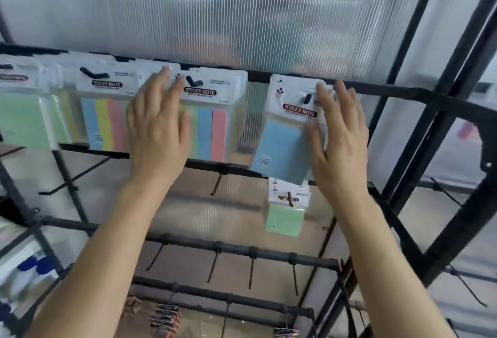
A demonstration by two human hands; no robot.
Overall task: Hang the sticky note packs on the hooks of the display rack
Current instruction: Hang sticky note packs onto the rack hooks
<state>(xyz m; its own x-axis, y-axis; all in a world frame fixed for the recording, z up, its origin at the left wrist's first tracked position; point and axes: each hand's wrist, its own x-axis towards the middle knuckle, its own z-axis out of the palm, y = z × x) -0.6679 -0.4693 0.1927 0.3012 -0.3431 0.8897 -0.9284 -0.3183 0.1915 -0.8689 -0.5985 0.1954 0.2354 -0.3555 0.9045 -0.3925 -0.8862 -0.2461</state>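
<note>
Now the left hand lies flat on a striped pack, the right hand spread against a blue pack, neither grasping anything.

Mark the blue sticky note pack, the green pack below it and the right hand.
blue sticky note pack [279, 146]: head view, blue pad.
green pack [285, 219]: head view, green pad.
right hand [343, 144]: head view, back of hand.

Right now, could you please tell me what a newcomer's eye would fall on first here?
The two raised hands stand out first: the left hand spread flat over a striped sticky note pack on the top rail, the right hand open at the right edge of a tilted blue pack on its hook. Below it, a lone green pack hangs among bare hooks.
</note>
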